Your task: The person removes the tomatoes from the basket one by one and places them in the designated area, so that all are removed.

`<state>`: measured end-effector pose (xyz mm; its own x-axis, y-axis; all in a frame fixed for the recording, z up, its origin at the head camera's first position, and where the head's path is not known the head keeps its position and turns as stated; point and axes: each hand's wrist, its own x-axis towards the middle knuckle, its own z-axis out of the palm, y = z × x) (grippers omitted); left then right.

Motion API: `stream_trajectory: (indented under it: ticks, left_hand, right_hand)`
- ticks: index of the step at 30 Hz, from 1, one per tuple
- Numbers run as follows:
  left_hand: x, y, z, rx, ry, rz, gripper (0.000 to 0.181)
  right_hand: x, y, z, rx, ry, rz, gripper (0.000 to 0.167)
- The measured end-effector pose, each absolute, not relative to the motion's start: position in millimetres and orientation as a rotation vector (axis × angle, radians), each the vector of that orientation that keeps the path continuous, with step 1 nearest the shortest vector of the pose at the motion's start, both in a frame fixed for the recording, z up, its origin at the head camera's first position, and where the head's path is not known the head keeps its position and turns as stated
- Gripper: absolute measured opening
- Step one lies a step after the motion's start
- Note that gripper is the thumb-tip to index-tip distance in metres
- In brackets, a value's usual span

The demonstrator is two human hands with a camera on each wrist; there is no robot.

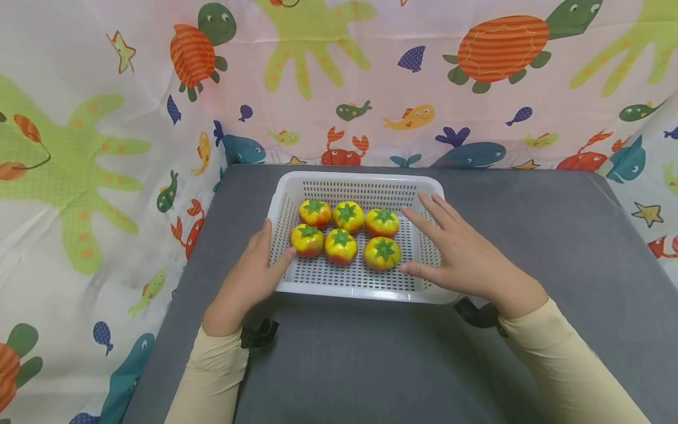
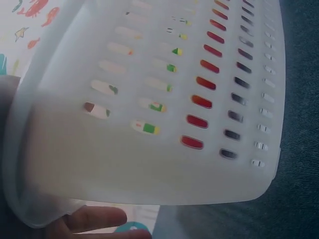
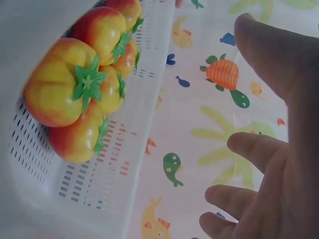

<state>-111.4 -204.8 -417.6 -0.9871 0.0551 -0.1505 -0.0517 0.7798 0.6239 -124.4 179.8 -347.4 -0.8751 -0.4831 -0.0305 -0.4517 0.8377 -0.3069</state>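
Note:
A white plastic basket [image 1: 365, 292] with slotted walls sits on the dark table. Inside it lie several yellow-and-red toy tomatoes [image 1: 382, 253] with green star-shaped leaves, in two rows. At the basket's left end is my left hand [image 1: 250, 274], its thumb over the rim near a front tomato and its fingers along the outside. Straight fingers [image 2: 97, 219] show past the basket's corner in the left wrist view. Over the right end my right hand [image 1: 463, 253] hovers with spread fingers, holding nothing. The right wrist view shows its fingers [image 3: 256, 149] apart from the basket wall.
A grey-black table top [image 1: 339, 359] extends around the basket. Behind and to the left hangs a white cloth [image 1: 312, 135] printed with sea animals. Dark straps [image 1: 259, 334] circle both wrists below the long beige sleeves.

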Motion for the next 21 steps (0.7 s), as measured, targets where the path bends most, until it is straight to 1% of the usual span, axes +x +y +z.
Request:
stream_trajectory:
  ticks: [9, 21]
  left_hand:
    - [-112, -202, -417, -0.019, 2.825, 1.053, 0.092]
    - [-112, -206, -425, -0.034, 2.799, 1.199, 0.085]
  right_hand:
    - [-132, 170, -345, -0.787, 2.876, -0.493, 0.101]
    - [-153, 152, -343, -0.865, 2.831, -0.483, 0.081]
